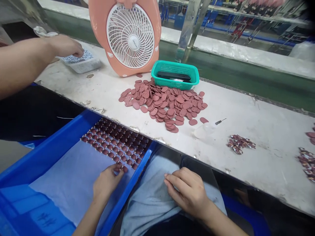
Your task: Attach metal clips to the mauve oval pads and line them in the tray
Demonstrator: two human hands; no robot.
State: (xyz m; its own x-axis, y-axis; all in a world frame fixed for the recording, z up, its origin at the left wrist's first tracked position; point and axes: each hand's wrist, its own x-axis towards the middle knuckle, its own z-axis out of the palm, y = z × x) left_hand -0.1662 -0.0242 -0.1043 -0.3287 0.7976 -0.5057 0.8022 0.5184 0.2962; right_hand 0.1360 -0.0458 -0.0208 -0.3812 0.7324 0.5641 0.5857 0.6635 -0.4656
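Pinching a disc [125,169] between thumb and finger, the left hand [107,180] has its tips nearly together, inside the tray [49,149] by the nearest end of the rows [111,155]. The disc looks light, stiff, perhaps slick; its rim should give the best hold. Its bare end points toward the tray's right wall; fingers obscure its long axis. The right hand [190,190] curls loosely; whether it holds anything I cannot tell.

Metal post [186,31] behind a white worktable [248,119]
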